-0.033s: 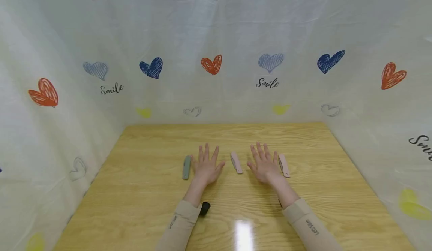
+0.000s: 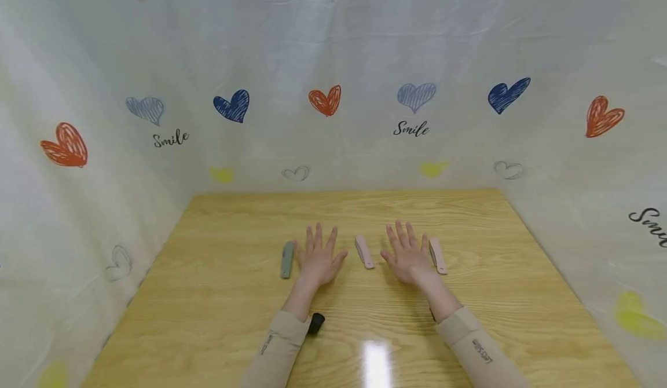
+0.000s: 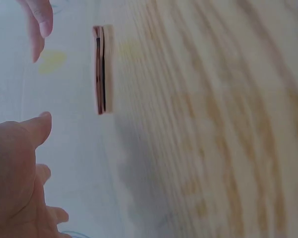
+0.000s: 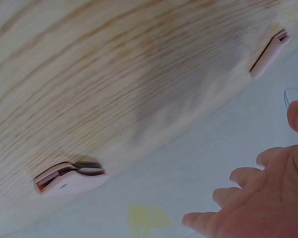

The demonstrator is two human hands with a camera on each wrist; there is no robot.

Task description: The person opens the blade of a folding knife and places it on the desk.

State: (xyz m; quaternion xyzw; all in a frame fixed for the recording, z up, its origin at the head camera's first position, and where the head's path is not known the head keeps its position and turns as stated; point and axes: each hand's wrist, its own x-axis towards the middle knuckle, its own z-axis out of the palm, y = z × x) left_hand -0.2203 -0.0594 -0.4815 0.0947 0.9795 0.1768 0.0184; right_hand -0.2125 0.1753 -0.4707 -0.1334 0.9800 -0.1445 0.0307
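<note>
Three slim folded knives, by their look, lie on the wooden table. The green knife (image 2: 287, 259) is just left of my left hand (image 2: 316, 260), whose fingers are spread straight. Between both hands lies a pink knife (image 2: 365, 252); this knife (image 3: 100, 69) shows its dark slot edge-on in the left wrist view. My right hand (image 2: 409, 259) is also spread, beside a second pink knife (image 2: 438, 256) on its right. In the right wrist view, that knife (image 4: 82, 183) shows dark parts folded into its curved handle. Shadows under both hands suggest they hover; neither holds anything.
A pale wood-grain table (image 2: 219, 318) fills the lower view. White cloth (image 2: 344, 40) printed with hearts and "Smile" surrounds it at the back and sides. A black piece (image 2: 315, 323) sticks out at the left sleeve cuff.
The head view has shifted very slightly; hands and knives stay in place.
</note>
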